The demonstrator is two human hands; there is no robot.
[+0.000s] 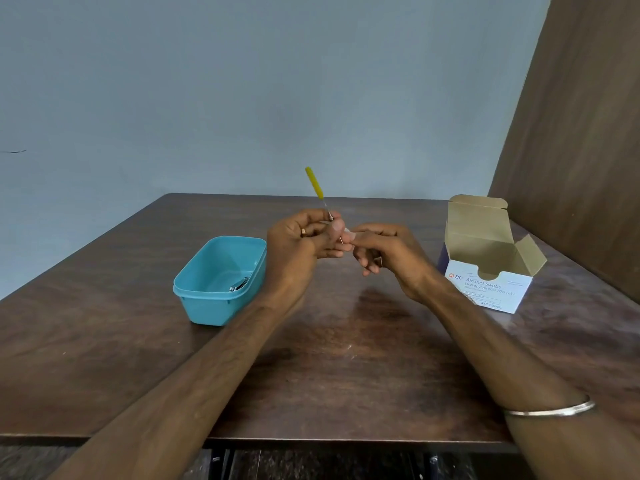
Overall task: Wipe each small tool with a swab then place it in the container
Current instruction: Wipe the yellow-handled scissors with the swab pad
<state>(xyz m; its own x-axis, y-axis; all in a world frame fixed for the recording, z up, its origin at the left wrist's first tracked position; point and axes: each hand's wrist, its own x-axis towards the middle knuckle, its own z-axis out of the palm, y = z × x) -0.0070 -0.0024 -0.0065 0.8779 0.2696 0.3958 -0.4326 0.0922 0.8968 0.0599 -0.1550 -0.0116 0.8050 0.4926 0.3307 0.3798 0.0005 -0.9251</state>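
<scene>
My left hand (300,242) pinches the thin metal shaft of a small tool with a yellow handle (314,182), which points up and away over the table. My right hand (386,256) meets it at the shaft's lower end, fingers closed on a small pale swab (347,231) that is mostly hidden. A teal plastic container (221,280) sits to the left of my hands, with a metal nail clipper (239,284) lying inside it.
An open white box of alcohol swabs (490,258) stands at the right, flaps raised. The brown wooden table (329,358) runs to a front edge near me. A brown panel rises along the right side, a blue-grey wall behind.
</scene>
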